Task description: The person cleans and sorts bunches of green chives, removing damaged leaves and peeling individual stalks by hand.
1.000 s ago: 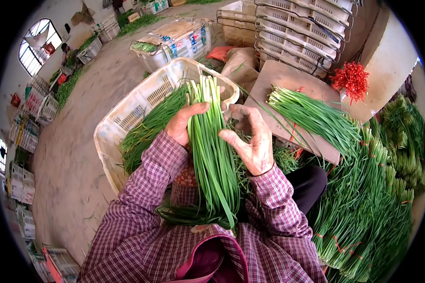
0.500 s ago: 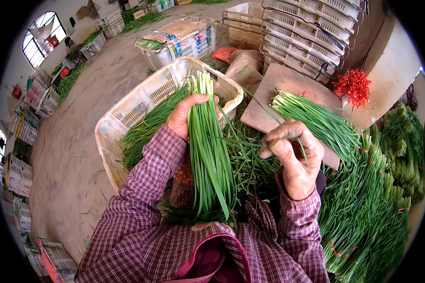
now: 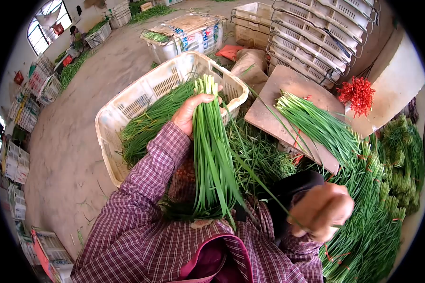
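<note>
The left hand (image 3: 189, 112), nearer, clamps its fingers round the garlic chive bundle (image 3: 211, 160), whose long axis runs twelve to six o'clock. The bundle lies at ten o'clock from the blurred right hand (image 3: 322, 211); whether those fingers pinch the stray leaf (image 3: 267, 190), I cannot tell.

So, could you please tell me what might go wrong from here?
The right hand draws a long leaf away from the held bunch; it might snap or drag neighbours out. The left hand grips only near the pale ends, so the loose lower leaves could fan out or tangle. The bundle overhangs the board, so a knock might slide it off.
</note>
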A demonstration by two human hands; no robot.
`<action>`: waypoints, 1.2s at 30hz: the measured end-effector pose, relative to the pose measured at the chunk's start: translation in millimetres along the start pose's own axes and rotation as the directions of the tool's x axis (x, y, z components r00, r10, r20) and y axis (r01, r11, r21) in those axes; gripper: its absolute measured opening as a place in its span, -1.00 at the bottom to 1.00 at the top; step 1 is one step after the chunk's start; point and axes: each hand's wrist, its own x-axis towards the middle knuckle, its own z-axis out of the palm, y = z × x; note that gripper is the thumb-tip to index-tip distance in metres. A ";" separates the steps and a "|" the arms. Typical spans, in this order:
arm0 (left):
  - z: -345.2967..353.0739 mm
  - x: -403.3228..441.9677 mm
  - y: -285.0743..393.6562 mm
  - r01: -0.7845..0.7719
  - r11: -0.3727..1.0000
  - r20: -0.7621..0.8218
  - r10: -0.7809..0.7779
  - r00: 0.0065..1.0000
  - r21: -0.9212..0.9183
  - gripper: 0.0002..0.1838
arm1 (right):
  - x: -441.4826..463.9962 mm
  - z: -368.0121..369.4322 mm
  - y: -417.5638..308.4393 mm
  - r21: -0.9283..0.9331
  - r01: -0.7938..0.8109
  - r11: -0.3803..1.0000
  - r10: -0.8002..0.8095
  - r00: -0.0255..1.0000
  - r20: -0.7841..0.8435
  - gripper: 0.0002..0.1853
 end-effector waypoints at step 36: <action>65.2 -23.1 -30.1 0.067 0.969 0.272 -0.132 0.953 0.236 -0.63 | 97.9 -42.3 143.9 -0.551 -0.227 0.803 0.372 0.913 0.166 -0.23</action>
